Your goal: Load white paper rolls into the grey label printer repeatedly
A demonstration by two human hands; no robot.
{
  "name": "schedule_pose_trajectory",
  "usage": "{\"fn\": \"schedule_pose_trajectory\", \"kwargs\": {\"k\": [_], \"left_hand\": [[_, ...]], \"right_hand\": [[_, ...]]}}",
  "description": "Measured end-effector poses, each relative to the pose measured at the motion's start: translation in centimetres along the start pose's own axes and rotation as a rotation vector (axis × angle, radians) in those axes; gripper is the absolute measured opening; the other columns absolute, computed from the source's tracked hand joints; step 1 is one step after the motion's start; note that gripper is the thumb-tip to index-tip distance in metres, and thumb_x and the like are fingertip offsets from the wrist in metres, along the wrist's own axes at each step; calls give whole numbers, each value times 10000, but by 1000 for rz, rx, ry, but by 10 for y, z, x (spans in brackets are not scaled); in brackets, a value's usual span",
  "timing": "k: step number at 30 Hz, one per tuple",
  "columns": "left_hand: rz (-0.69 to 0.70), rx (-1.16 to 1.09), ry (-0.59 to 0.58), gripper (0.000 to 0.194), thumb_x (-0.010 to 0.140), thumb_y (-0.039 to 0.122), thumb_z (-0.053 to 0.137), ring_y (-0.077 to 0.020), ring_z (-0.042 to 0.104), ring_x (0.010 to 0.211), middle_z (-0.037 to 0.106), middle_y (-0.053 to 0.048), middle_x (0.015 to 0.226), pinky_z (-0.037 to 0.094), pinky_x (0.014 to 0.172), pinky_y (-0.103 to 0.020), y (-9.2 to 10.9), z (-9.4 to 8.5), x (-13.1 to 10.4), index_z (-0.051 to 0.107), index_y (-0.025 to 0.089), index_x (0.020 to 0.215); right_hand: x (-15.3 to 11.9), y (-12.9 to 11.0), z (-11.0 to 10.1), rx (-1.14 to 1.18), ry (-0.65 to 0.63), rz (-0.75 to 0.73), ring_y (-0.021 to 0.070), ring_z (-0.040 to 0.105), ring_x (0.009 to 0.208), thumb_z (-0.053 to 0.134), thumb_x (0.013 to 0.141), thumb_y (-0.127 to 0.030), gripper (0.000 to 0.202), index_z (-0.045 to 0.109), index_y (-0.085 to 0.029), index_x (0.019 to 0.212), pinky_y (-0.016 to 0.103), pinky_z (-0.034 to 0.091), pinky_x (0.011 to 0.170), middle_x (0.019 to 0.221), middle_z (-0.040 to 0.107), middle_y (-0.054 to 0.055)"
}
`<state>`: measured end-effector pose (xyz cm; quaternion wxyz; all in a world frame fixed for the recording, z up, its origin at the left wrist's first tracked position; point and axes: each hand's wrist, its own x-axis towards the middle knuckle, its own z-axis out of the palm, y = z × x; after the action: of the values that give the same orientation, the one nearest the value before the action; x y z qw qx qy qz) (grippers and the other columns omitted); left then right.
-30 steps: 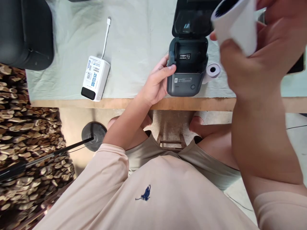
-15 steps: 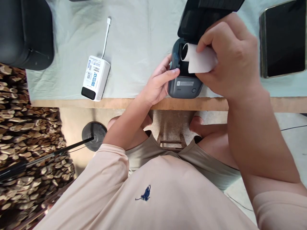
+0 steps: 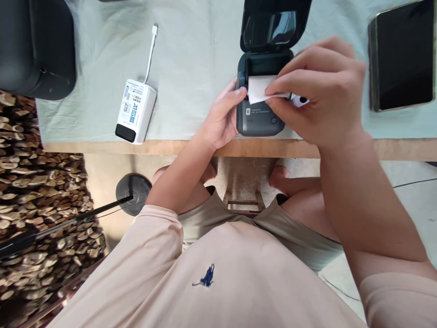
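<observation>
A small dark grey label printer [image 3: 261, 123] sits near the table's front edge with its lid [image 3: 266, 32] swung up. My left hand [image 3: 223, 114] grips the printer's left side, thumb on the rim of the paper bay. Between thumb and fingertips, my right hand [image 3: 324, 86] pinches a strip of white paper [image 3: 259, 89], whose flat end lies over the bay. Below those fingers shows the round end of a paper roll [image 3: 300, 101] with a dark core. My right hand hides most of the roll, so whether it touches the printer I cannot tell.
A white power bank [image 3: 136, 109] with a short white cable [image 3: 151, 54] lies to the left. A black case [image 3: 37, 50] stands at the far left, a dark-screened tablet [image 3: 404, 57] at the right. The wooden table edge [image 3: 170, 146] runs in front of me.
The paper roll has gone from over the bay to the right, under my right hand, which now pinches the paper strip. The printer has turned slightly, and its lid shows more fully.
</observation>
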<state>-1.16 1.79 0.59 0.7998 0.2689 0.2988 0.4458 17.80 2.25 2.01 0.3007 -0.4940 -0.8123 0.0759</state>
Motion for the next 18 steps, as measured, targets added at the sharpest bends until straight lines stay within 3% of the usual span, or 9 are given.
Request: {"fn": "schedule_pose_trajectory", "kwargs": {"k": [3, 6, 10, 13, 16, 18], "left_hand": [[4, 13, 40, 186, 951, 251, 544, -266, 707, 1222, 758, -44, 915, 619, 999, -381, 0, 1, 0, 650, 174, 1082], [19, 96, 63, 145, 899, 165, 614, -208, 754, 1095, 742, 7, 895, 637, 876, -287, -1, 2, -2, 630, 203, 1038], [27, 193, 87, 261, 833, 99, 637, -163, 769, 1015, 685, 55, 808, 630, 844, -250, -3, 0, -3, 602, 212, 1066], [15, 224, 61, 440, 725, 113, 727, -182, 762, 1016, 694, 51, 841, 635, 880, -293, -4, -4, -1, 595, 227, 1129], [15, 249, 23, 638, 611, 133, 807, -202, 753, 996, 702, 35, 880, 624, 876, -309, -5, -9, 0, 592, 242, 1202], [6, 263, 16, 729, 566, 140, 828, -213, 744, 1007, 705, 22, 925, 608, 878, -314, -5, -11, 0, 583, 252, 1243]], "right_hand": [[-4, -2, 0, 24, -13, -65, 133, 574, 1070, 563, 914, -510, 250, 719, -314, 910, 344, 352, 919, 968, 681, -40], [-5, -2, 1, 59, 8, -136, 132, 579, 1070, 568, 906, -563, 278, 714, -332, 957, 344, 339, 903, 972, 684, -48], [0, -1, 2, 157, 216, -210, 81, 607, 907, 544, 918, -483, 299, 705, -242, 843, 307, 418, 865, 840, 665, -20], [6, 1, -1, 188, 339, -161, 78, 604, 872, 508, 915, -415, 304, 671, -169, 844, 262, 454, 799, 806, 622, 24], [9, 2, -4, 241, 404, -10, 101, 606, 973, 538, 861, -410, 317, 637, -164, 1034, 224, 379, 693, 1023, 611, 45], [8, 2, -5, 307, 406, 51, 102, 610, 1074, 596, 807, -368, 434, 578, -242, 1221, 207, 368, 716, 1247, 576, 10]]}}
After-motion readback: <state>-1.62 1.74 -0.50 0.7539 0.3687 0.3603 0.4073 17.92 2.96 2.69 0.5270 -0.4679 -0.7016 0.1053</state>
